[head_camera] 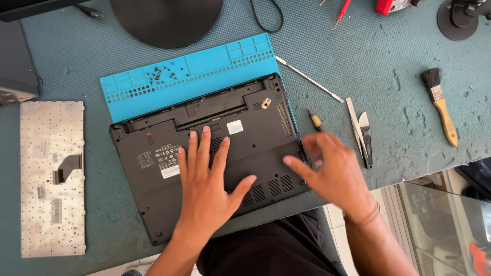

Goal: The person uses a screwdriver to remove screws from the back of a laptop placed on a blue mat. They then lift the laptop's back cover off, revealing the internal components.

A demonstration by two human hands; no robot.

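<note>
A black laptop [153, 194] lies bottom-up on a blue silicone work mat [204, 64], its battery bay empty. My left hand [207, 184] rests flat on the laptop's underside with fingers spread, holding nothing. My right hand [332, 168] is at the laptop's right edge, blurred by motion, fingers curled against the side of the case. Whether it grips anything small I cannot tell. A small screwdriver [314, 120] lies just beyond my right hand.
Several black screws [163, 74] sit in the mat's tray. A removed keyboard [51, 179] lies face down at left. A metal spudger [309, 79], tweezers [354, 125], a pry tool [365, 138] and a brush [441, 105] lie to the right. A round black stand base [166, 20] is at the top.
</note>
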